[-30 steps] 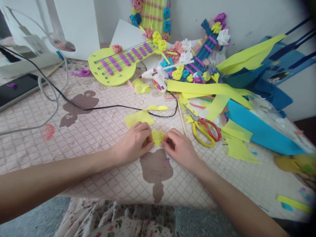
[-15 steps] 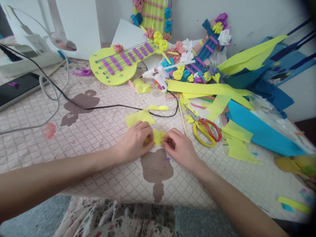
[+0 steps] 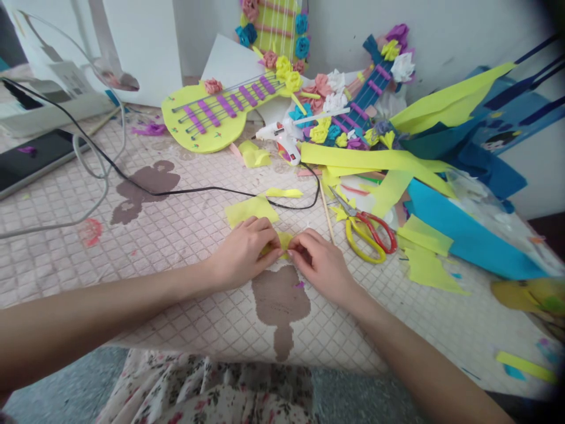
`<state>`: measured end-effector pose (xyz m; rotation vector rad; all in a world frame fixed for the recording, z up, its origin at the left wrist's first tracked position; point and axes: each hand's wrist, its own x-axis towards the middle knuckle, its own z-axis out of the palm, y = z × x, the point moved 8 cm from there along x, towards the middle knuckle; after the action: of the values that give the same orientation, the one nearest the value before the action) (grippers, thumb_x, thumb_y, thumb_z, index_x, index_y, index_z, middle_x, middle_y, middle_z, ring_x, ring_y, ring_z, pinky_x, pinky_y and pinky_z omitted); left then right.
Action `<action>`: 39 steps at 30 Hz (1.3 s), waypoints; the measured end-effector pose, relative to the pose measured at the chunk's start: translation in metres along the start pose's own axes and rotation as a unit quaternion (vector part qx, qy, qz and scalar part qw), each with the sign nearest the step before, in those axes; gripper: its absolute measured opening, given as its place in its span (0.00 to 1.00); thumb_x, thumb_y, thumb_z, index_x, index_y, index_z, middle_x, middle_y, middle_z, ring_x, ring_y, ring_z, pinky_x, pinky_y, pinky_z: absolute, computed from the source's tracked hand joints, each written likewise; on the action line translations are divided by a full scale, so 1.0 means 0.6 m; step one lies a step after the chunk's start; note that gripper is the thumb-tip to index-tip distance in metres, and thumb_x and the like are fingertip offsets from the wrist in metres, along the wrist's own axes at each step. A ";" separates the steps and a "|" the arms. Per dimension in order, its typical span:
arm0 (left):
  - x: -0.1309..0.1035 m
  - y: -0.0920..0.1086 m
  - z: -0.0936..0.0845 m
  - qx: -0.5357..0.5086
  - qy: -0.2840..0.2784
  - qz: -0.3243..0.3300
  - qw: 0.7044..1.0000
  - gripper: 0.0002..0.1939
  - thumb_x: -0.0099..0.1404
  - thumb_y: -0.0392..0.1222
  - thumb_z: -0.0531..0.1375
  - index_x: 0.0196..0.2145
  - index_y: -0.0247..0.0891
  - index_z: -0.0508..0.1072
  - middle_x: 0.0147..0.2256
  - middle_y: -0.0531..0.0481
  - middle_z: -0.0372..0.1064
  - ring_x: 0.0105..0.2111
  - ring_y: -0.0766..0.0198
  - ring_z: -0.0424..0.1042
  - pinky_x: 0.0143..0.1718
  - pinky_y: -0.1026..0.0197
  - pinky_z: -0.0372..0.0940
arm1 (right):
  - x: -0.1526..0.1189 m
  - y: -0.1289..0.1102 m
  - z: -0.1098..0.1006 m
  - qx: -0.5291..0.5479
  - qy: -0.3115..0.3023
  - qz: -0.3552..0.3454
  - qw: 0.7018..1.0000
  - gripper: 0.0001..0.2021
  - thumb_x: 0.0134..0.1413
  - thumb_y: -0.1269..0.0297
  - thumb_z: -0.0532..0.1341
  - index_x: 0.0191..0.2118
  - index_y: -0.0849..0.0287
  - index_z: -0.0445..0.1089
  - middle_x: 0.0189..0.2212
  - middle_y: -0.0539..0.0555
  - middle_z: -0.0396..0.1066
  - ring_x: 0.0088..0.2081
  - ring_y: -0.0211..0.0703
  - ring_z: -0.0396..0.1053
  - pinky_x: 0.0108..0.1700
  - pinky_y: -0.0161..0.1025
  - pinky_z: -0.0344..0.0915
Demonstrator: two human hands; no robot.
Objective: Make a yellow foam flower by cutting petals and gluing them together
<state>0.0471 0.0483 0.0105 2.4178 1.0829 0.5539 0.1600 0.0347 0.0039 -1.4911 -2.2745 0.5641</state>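
Note:
Between my two hands is a small piece of yellow crepe paper (image 3: 285, 239), mostly covered by the fingers. My left hand (image 3: 250, 247) pinches its left side, thumb against fingers. The right side is pinched by my right hand (image 3: 318, 262), and the fingertips of both hands almost meet. Just beyond my left hand lies a flat yellow paper square (image 3: 251, 211), with a narrow folded yellow strip (image 3: 285, 192) behind it. Scissors (image 3: 364, 227) with one red and one yellow handle lie open to the right of my right hand, beside a thin wooden stick (image 3: 328, 215).
A white hot glue gun (image 3: 282, 138) lies behind, its black cord (image 3: 212, 188) crossing the table. Near the wall are a yellow paper guitar (image 3: 207, 118) and a blue one (image 3: 364, 100) with paper flowers. Blue paper (image 3: 463, 229) spreads rightward; a phone (image 3: 35, 159) lies left.
My hands have drawn closer together, the left moving slightly right and the right slightly left. Less of the yellow crepe paper shows between them.

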 end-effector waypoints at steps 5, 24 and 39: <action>0.003 -0.005 0.003 0.013 0.008 -0.010 1.000 0.03 0.61 0.36 0.58 0.31 0.36 0.67 0.33 0.49 0.65 0.35 0.60 0.63 0.37 0.57 0.59 | 0.001 0.004 0.000 0.015 0.000 0.000 1.000 0.04 0.56 0.72 0.56 0.34 0.56 0.61 0.34 0.50 0.64 0.35 0.39 0.65 0.35 0.37 0.60; -0.002 -0.005 -0.001 -0.019 0.022 -0.010 1.000 0.10 0.58 0.39 0.62 0.34 0.36 0.64 0.36 0.48 0.65 0.37 0.58 0.64 0.37 0.56 0.61 | 0.007 0.050 -0.032 0.093 0.069 0.060 0.991 0.04 0.58 0.64 0.53 0.36 0.57 0.63 0.31 0.52 0.68 0.30 0.39 0.66 0.32 0.37 0.61; 0.004 -0.021 -0.010 -0.057 0.044 -0.022 0.997 0.07 0.58 0.31 0.57 0.36 0.36 0.65 0.37 0.45 0.65 0.40 0.56 0.65 0.42 0.52 0.64 | 0.013 0.031 -0.022 -0.022 0.037 0.034 0.999 0.04 0.52 0.67 0.59 0.35 0.56 0.62 0.35 0.53 0.66 0.37 0.44 0.67 0.39 0.42 0.63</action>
<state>0.0375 0.0590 0.0093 2.2854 1.1066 0.6945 0.1780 0.0502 0.0063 -1.5875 -2.2008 0.4730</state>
